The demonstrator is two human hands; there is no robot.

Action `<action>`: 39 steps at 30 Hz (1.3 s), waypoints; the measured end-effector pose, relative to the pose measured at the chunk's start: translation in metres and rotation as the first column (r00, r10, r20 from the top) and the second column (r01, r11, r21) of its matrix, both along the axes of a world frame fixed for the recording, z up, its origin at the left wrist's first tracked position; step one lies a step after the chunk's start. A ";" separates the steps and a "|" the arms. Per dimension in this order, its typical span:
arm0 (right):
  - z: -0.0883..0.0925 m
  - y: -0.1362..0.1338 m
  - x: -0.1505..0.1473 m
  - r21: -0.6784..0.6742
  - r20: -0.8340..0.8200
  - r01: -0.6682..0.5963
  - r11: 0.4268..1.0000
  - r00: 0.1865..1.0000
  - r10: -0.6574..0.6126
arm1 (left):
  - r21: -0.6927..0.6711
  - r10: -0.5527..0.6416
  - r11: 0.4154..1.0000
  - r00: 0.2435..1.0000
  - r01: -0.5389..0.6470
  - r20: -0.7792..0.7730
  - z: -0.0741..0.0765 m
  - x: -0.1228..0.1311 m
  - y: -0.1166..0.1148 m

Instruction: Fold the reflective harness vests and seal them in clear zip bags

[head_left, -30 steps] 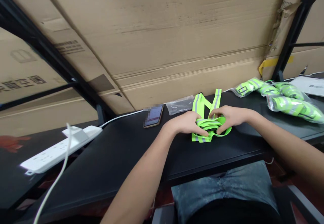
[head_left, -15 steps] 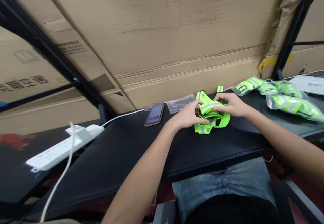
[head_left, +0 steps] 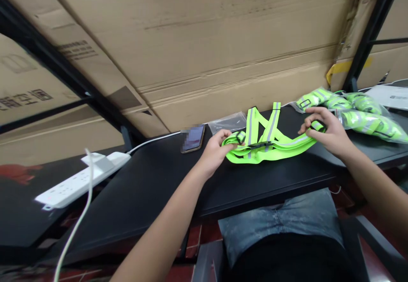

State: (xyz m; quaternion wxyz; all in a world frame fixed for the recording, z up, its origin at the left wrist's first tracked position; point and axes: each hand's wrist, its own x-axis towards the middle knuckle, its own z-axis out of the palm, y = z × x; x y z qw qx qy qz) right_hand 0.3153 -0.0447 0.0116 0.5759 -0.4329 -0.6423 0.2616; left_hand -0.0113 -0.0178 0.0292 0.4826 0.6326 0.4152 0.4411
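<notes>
Left hand (head_left: 216,152) half closed, its fingers (head_left: 225,134) curled over one end of a neon-yellow reflective safety vest (head_left: 270,146), just left of the frame's centre, with a small black buckle (head_left: 240,137) right beside the fingertips. Right hand (head_left: 328,131) more spread, thumb and fingers pinched on the opposite end of the same band at centre right, well apart from the other grip. Vest drawn out between both hands, its lower band pulled nearly straight, apparently to open the garment out of a bunch, with the crossed shoulder straps and their grey reflective stripes fanned toward the far edge of the frame. Middle of the vest lying on the black table (head_left: 270,184), ends raised slightly by the grips.

Upper right, just past the right hand: clear plastic bags of folded neon vests (head_left: 371,120) heaped near a white flat package (head_left: 390,97). Left of the vest, a flattened clear plastic bag (head_left: 226,122) and a phone (head_left: 193,138), its screen blurred. Lower left, a white power strip (head_left: 83,180) with a white cable (head_left: 84,218) trailing down. Large cardboard sheets (head_left: 191,39) filling the top of the frame. Denim-covered lap (head_left: 277,218) at bottom centre.
</notes>
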 end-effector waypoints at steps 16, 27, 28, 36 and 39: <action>0.017 0.010 0.041 -0.257 0.401 -0.098 0.961 0.894 0.198 | -0.040 -0.073 0.997 0.913 0.062 -0.401 0.005 -0.050 -0.017; 0.013 0.116 -0.067 -0.519 0.649 0.253 0.817 0.738 0.184 | -0.148 -0.118 0.989 0.669 0.012 -0.734 0.000 0.072 0.084; 0.013 0.116 -0.069 -0.533 0.640 0.246 0.809 0.743 0.196 | -0.138 -0.128 0.990 0.657 0.036 -0.743 0.001 0.078 0.084; 0.006 0.098 -0.056 -0.485 0.477 0.185 0.855 0.875 0.082 | -0.161 -0.110 0.987 0.747 0.004 -0.656 0.008 0.093 0.068; -0.003 0.097 -0.055 -0.588 0.239 0.086 0.804 0.968 0.072 | -0.222 -0.085 0.973 0.805 -0.059 -0.587 0.009 0.096 0.065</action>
